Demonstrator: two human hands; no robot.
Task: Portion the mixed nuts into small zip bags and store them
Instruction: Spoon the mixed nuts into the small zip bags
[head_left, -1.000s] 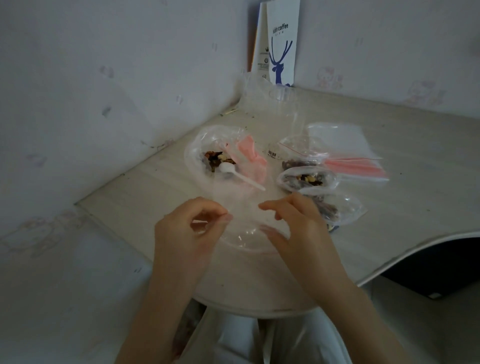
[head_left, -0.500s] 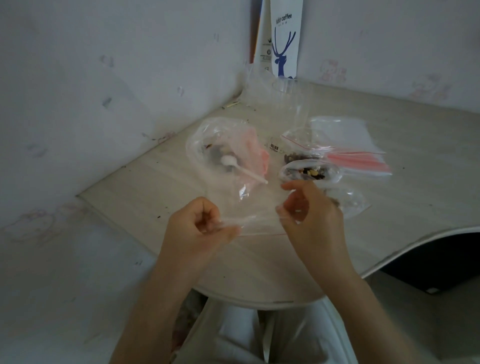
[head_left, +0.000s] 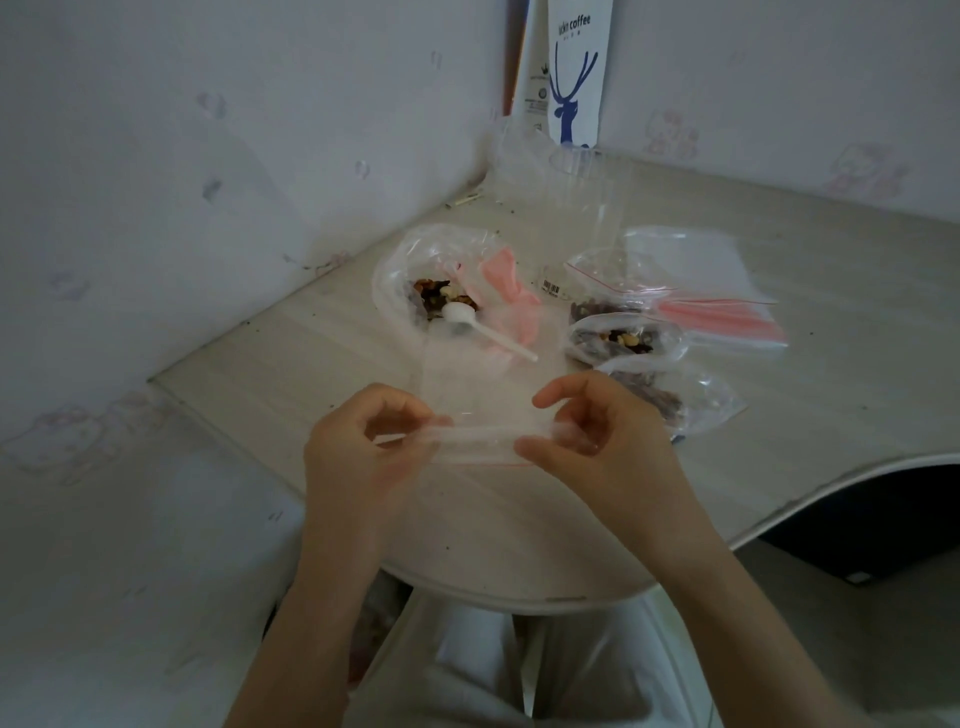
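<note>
Hands first: two are in the head view, the left hand (head_left: 358, 447) and the right hand (head_left: 602, 436), both raised just over the near edge of the table (head_left: 831, 405). Between them stretches one empty zip bag (head_left: 478, 410), clear and limp, with a thin red line along its near edge. Each hand pinches one end of the bag's mouth between thumb and fingertips, so the mouth runs straight from grip to grip and the body of the bag reaches away over the table. Beyond it lies one large open bag of mixed nuts (head_left: 441, 291) with one white scoop (head_left: 483, 327) resting in it. To the right lie three filled small bags (head_left: 623, 340), close together, beside one stack of unused zip bags (head_left: 722, 312).
</note>
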